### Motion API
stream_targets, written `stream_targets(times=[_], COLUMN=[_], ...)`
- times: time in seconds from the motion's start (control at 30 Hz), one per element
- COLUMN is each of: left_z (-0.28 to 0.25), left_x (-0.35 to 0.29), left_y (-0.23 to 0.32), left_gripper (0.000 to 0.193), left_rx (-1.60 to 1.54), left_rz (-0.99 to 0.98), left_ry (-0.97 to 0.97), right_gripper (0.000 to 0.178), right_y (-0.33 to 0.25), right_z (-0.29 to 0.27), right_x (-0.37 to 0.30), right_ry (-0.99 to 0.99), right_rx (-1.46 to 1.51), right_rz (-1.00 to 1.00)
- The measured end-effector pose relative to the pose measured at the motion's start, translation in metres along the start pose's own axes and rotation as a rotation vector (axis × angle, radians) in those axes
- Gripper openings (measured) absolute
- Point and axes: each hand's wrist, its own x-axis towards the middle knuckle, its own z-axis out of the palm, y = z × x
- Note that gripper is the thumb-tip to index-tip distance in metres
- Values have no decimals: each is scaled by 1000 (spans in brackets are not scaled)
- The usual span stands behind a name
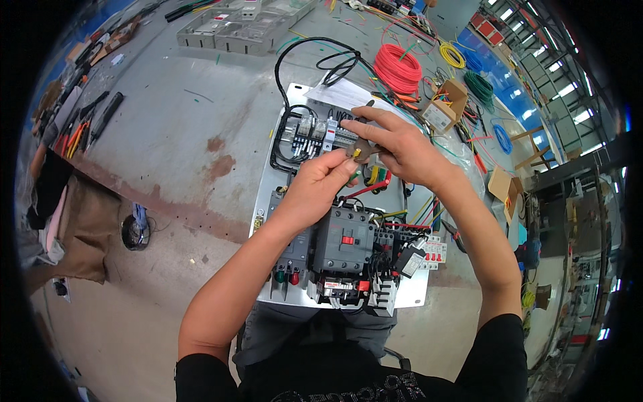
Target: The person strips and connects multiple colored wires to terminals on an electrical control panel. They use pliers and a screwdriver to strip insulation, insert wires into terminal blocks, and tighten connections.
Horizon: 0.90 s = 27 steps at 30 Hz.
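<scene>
My left hand (pixel 320 179) pinches a yellow-and-green wire (pixel 356 153) between thumb and fingertips; its yellow end shows at the thumb tip. Close against it, my right hand (pixel 400 142) is closed round a dark hand tool (pixel 362 146), mostly hidden by the fingers, so its exact kind is unclear. The tool's jaw area meets the wire end. Both hands are above a metal mounting plate (pixel 412 297) fitted with electrical parts. Below them is a large grey contactor (pixel 345 239) with a red piece at its centre. A terminal row (pixel 317 128) with black wiring lies beyond.
White circuit breakers (pixel 434 253) sit at the plate's right. A red wire coil (pixel 398 69) and an open cardboard box (pixel 445 107) lie at the far right. Grey plastic trays (pixel 244 30) stand at the back; pliers (pixel 79 134) lie at the table's left edge.
</scene>
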Motion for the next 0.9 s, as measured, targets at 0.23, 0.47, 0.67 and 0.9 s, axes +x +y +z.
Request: stream_targets(times=[0.23,0.47,0.67,0.9], left_z=[0,-1,-1,-1], left_x=[0,0,1,0], left_y=[-2,-5,-7,-5], left_gripper=[31,31,31,31], left_rx=[7,-3,-16,-10], left_rz=[15,11,31,27], left_ry=[-21,-15,-9,-9], right_gripper=[79,81,82,81], right_y=[0,3,3,3], right_z=[4,9,9,12], right_x=[-2,-1,-1,-2], right_ry=[69,99,83,104], right_rx=[-50,-43,-2,36], right_rz=[-22,-35,-25,-13])
